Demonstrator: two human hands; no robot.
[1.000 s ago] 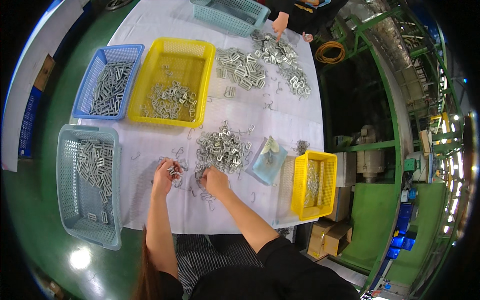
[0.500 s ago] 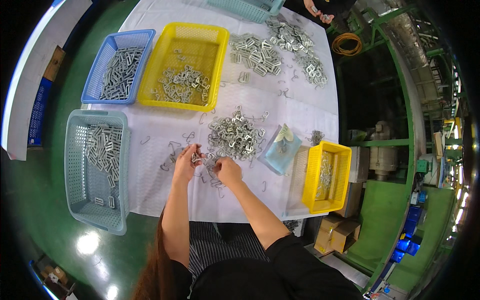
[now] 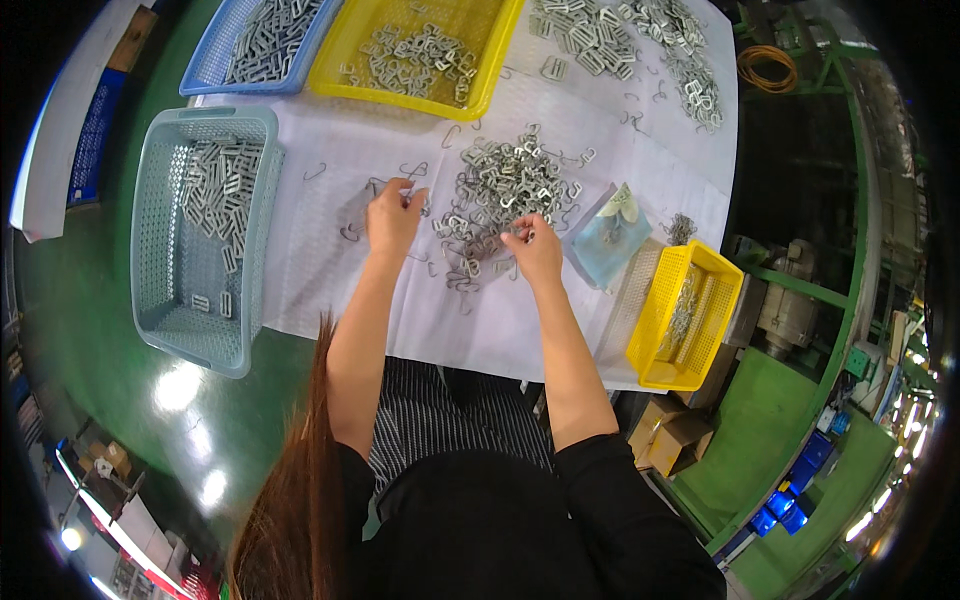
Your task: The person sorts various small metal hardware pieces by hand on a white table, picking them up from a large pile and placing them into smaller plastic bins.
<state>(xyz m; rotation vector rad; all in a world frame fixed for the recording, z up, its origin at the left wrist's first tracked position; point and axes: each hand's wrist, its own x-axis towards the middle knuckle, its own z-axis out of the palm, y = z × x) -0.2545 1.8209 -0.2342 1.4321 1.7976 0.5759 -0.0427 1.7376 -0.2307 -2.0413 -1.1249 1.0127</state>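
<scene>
A heap of small silvery metal hooks (image 3: 515,180) lies on the white-covered table, between and beyond my hands. On the heap's near right edge, my right hand (image 3: 538,252) is closed in a pinch on a small metal hook, mostly hidden by the fingers. My left hand (image 3: 392,224) is left of the heap, its fingers curled over loose wire hooks (image 3: 353,230). Bits of metal show beside its thumb, but its grip is hidden from above. Just right of the heap lies a clear bluish plastic bag (image 3: 608,245) with small parts.
A grey-blue basket (image 3: 262,240) of flat metal buckles (image 3: 220,190) stands left. Farther back are a blue basket (image 3: 190,80) and a large yellow basket (image 3: 400,107). More buckles (image 3: 590,40) are heaped at the back. A small yellow basket (image 3: 650,375) stands near the right edge.
The view has shifted, so the table appears higher. My hands have moved apart: the right to the heap's right side, the left toward the loose hooks. The co-worker's hands have left the view.
</scene>
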